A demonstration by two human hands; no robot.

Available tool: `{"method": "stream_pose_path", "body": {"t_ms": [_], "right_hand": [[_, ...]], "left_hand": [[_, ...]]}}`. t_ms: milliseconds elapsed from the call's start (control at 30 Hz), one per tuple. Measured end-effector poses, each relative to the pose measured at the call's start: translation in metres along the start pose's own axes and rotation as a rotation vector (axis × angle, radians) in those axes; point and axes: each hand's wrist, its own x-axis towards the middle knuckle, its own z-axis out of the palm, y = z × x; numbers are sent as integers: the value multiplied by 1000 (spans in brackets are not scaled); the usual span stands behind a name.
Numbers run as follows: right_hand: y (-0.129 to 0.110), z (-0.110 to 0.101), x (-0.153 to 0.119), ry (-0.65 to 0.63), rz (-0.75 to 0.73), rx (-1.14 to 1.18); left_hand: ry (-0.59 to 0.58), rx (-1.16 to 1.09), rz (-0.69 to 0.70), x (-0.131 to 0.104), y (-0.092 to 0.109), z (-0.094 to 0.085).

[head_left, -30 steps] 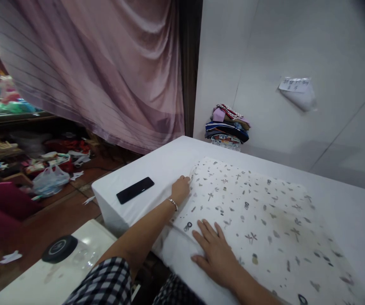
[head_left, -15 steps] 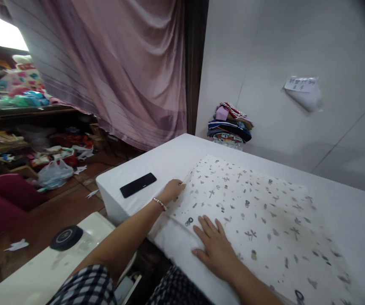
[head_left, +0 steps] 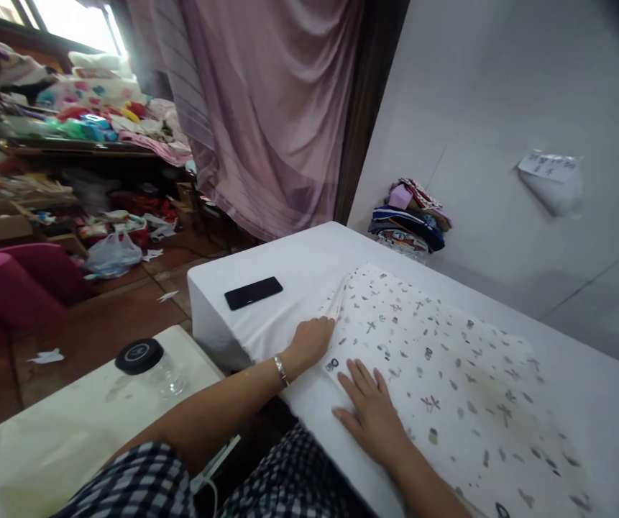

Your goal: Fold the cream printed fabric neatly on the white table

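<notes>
The white fabric (head_left: pixel 452 392) bears small grey and brown prints.

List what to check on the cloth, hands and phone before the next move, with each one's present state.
1. Right hand resting spread on the patterned cloth: ok.
2. Left hand at the cloth's left edge: ok.
3. Left hand's hold on that edge firm: cannot tell, the fingertips are partly hidden.
4. Left edge lying smooth: not ok, folds show just beyond the left hand.
5. Phone apart from the cloth: ok, it lies on the white table.
</notes>
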Motion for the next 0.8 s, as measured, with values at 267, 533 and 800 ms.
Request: {"method": "stream_pose_path", "body": {"t_ms": [267, 533, 800], "right_hand": [[2, 6, 1, 16, 0, -35], [2, 5, 0, 21, -9, -25], [2, -7, -1, -41, 23, 54]], "left_hand": [[-15, -264, -127, 3, -9, 0], [2, -521, -369, 3, -59, 4], [29, -453, -414, -9, -59, 5]]}}
